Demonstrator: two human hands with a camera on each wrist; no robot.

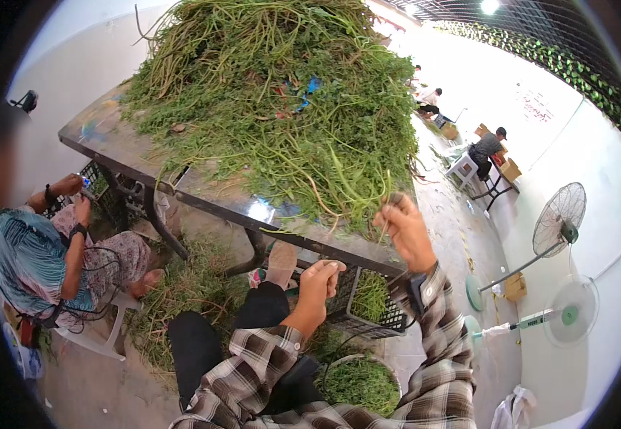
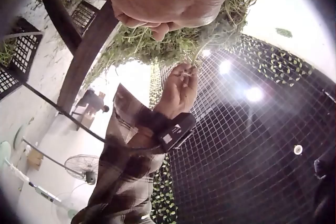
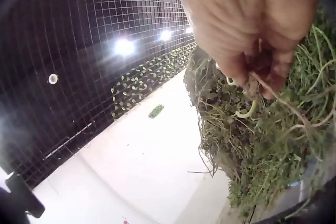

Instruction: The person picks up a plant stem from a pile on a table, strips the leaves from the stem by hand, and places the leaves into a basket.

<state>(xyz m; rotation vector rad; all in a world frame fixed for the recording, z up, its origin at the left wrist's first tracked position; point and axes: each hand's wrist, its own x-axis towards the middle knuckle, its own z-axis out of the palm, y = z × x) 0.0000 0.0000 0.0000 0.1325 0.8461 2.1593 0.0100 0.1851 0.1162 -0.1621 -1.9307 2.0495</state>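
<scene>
A large heap of leafy green stems (image 1: 275, 121) covers most of the dark-edged table (image 1: 210, 204). At its near right corner my right hand (image 1: 407, 232) pinches a thin plant stem (image 3: 281, 100) between thumb and fingertips; the stem runs toward the heap in the right wrist view. Lower and to the left, just off the table's near edge, is my left hand (image 1: 315, 293), its fingers curled in and the thumb laid along them. Nothing shows sticking out of this hand in the left wrist view, though its palm side is hidden.
Below the table stands a black crate (image 1: 357, 325) holding greens, with a round tub (image 1: 360, 386) of cut greens nearer me. Loose stems (image 1: 189, 293) litter the floor. A seated person (image 1: 46, 250) is at the left. Fans (image 1: 559, 218) stand at the right.
</scene>
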